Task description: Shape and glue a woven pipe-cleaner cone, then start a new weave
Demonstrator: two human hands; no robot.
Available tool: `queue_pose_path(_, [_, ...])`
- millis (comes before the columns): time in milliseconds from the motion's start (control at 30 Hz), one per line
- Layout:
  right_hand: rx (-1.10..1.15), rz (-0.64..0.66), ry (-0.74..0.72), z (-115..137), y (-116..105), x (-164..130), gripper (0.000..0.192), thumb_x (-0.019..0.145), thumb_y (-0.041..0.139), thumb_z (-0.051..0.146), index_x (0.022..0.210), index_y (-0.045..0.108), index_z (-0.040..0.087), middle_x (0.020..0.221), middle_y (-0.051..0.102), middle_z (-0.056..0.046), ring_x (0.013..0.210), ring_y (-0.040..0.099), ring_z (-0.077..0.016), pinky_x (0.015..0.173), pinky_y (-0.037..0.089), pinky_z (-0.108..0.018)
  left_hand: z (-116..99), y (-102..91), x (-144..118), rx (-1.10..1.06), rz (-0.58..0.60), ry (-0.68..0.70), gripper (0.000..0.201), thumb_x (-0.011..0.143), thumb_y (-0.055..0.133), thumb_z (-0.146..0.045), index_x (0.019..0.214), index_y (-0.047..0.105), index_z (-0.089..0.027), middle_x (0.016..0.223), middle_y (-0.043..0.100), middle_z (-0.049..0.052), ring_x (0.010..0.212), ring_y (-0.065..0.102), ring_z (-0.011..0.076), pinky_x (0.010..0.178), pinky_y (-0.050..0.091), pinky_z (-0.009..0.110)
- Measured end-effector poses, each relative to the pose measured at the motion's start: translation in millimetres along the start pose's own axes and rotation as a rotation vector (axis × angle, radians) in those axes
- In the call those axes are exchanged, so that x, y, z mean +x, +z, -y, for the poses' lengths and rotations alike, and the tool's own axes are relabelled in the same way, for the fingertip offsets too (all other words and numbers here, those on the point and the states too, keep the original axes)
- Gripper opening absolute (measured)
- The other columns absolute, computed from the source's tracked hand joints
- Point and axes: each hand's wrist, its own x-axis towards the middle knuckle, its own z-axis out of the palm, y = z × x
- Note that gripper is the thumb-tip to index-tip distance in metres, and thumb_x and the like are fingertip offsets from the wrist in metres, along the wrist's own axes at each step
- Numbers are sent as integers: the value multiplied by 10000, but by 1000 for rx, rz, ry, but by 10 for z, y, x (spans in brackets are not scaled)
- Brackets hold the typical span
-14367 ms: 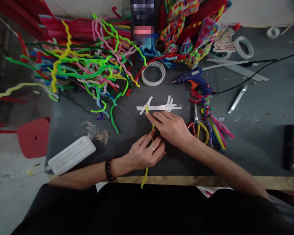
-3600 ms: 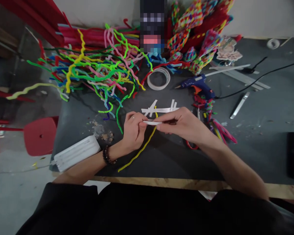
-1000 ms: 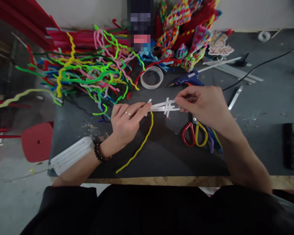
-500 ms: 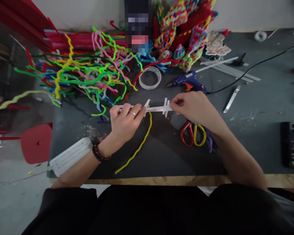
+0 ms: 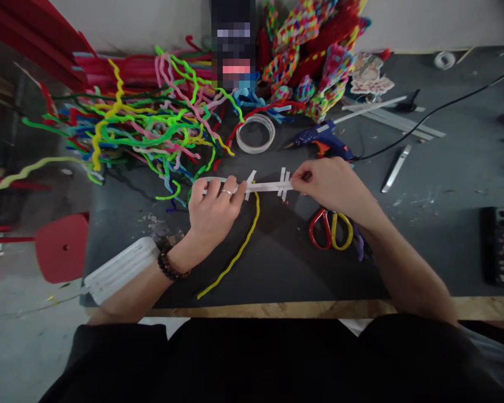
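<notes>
A narrow white strip (image 5: 267,187), apparently tape or paper, stretches level between my hands above the dark tabletop. The fingers of my left hand (image 5: 216,204) are closed over its left part. At the right end, my right hand (image 5: 325,182) pinches it between thumb and forefinger. Short white cross pieces (image 5: 283,183) lie across the strip beside my right fingertips, and another slanted piece (image 5: 250,182) sits by my left fingertips. A yellow pipe cleaner (image 5: 245,244) curves down from the strip toward the table's front edge. Its upper end is partly hidden.
Scissors (image 5: 330,229) lie below my right hand. A tape roll (image 5: 255,134) and a blue glue gun (image 5: 322,139) with a black cord are behind. Colourful pipe cleaners (image 5: 146,126) heap at back left. A white case (image 5: 119,268) lies under my left forearm; tweezers (image 5: 396,168) lie right.
The strip between my hands is now slightly straighter and more level. Both hands keep their hold almost in place, and the view has shifted slightly.
</notes>
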Motion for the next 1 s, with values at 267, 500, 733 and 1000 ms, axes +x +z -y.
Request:
queue_pose_path(267, [-63, 38, 1, -36, -47, 17, 235, 892, 594, 347, 898, 806, 246, 789, 763, -56, 706, 639, -208, 672, 366, -371, -61, 74, -34, -131, -5, -10, 313, 1058, 555, -227, 1358, 640, -253, 1427, 690, 126, 1092, 690, 286, 987, 472, 538])
queue_pose_path(500, [-17, 43, 27, -22, 1, 10, 192, 876, 615, 325, 852, 791, 252, 766, 757, -42, 696, 635, -202, 657, 383, -359, -105, 154, -85, -136, -26, -15, 321, 1052, 541, -200, 1348, 659, -239, 1228, 767, 149, 930, 705, 275, 895, 501, 550])
queue_pose_path(733, [-40, 50, 66, 15, 18, 3, 222, 881, 627, 373, 872, 817, 257, 776, 757, -63, 701, 644, -219, 648, 364, -359, -114, 169, -66, -166, 1, -23, 291, 1069, 496, -201, 1292, 681, -222, 1198, 764, 153, 878, 681, 261, 869, 480, 528])
queue_pose_path(1000, [-73, 22, 84, 5, 91, 30, 247, 884, 642, 430, 892, 835, 277, 834, 779, -66, 737, 668, -231, 627, 355, -354, -118, 160, -56, -164, 14, -8, 287, 1051, 536, -171, 1297, 678, -211, 1219, 762, 155, 903, 703, 268, 860, 485, 503])
